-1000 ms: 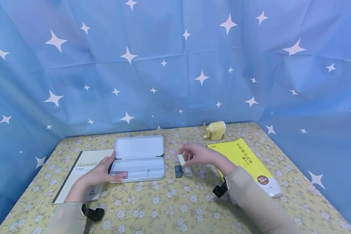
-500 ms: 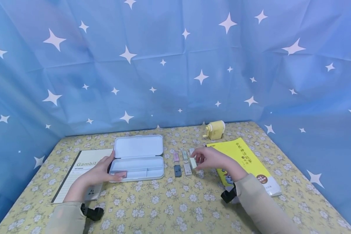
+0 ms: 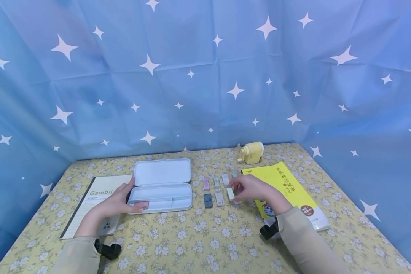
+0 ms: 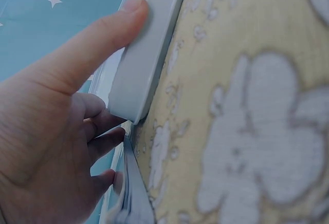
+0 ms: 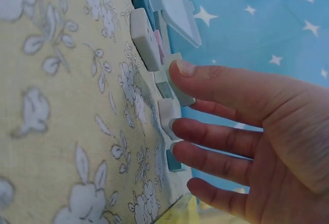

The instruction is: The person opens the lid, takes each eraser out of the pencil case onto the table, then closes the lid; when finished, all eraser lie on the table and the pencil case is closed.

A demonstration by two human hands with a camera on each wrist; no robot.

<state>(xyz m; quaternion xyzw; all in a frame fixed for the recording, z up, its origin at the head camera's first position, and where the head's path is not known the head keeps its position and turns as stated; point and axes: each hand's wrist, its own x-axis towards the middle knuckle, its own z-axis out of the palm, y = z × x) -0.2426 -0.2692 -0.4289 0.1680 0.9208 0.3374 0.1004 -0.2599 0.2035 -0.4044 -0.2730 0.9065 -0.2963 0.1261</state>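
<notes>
My left hand (image 3: 113,201) grips the left end of an open white pencil case (image 3: 162,171), its thumb over the front edge in the left wrist view. A pink eraser (image 3: 142,205) lies in the case's front compartment, near that thumb. Between thumb and fingers, my right hand (image 3: 255,188) pinches a pale green eraser (image 5: 180,82) by the other erasers. Around it are a dark blue eraser (image 3: 208,200), a white eraser (image 3: 219,198), a purple-pink eraser (image 3: 206,184), a light green eraser (image 3: 216,182), another white eraser (image 3: 225,179) and a partly hidden blue eraser (image 3: 234,175).
A notebook (image 3: 96,194) lies under my left forearm. To the right, a yellow book (image 3: 284,186) is partly covered by my right hand and sleeve. The yellow pencil sharpener (image 3: 252,153) stands behind it, near the back edge of the floral-covered table (image 3: 178,243).
My right hand has moved to the right with the pale green eraser, past the white one in the front row. Erasers it covered before now show. My left hand has stayed on the case.
</notes>
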